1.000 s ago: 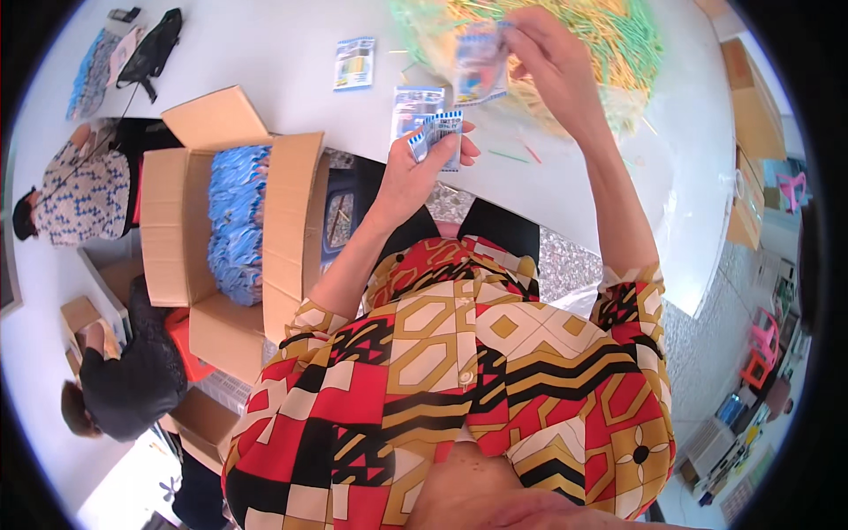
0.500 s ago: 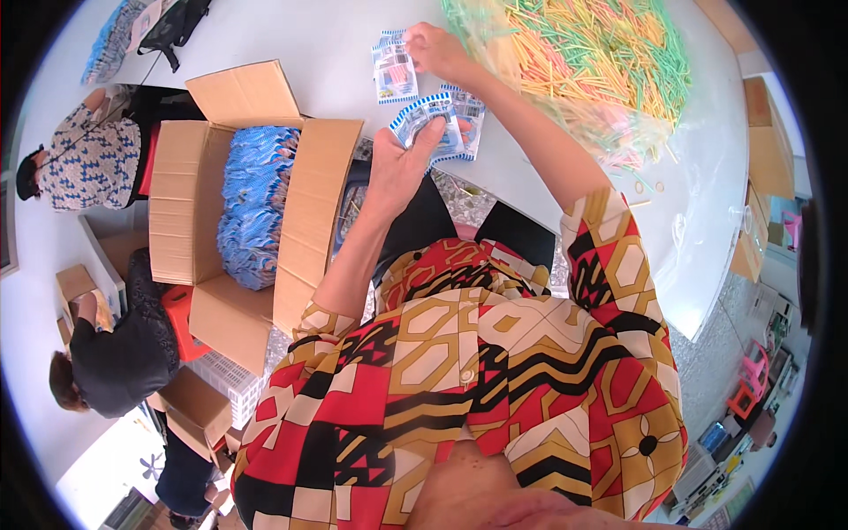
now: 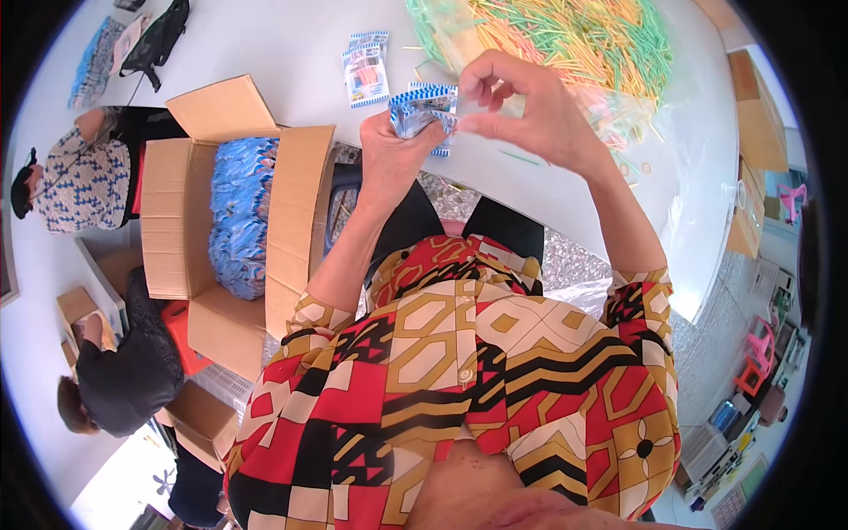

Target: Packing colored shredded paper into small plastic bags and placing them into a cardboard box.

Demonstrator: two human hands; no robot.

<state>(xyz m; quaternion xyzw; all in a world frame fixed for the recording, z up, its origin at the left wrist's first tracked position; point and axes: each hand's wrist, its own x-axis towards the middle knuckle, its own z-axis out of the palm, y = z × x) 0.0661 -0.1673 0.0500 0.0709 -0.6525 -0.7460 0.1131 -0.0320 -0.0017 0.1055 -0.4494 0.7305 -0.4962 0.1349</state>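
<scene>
Through the head camera I have my left hand closed on flat plastic packets with blue-and-white striped edges, their film bowed under the thumb, over the near edge of the long white table. I cannot count how many it grips. My right hand is half spread just beside their right edge, thumb and forefinger parted; I make out nothing plainly between them and cannot tell whether they touch the plastic.

I judge the step to be handling these held packets edge by edge, so I want the left grip firm yet light: thin film like this probably creases or slips under a hard squeeze. The right thumb and forefinger should come in level and pinch one edge only. I would lift that forearm clear of the loose heap of thin yellow, green and pink sticks, and tuck the left elbow in, away from the open brown cardboard box. The overlapping printed packets lie beyond my left knuckles, best left unbrushed.
</scene>
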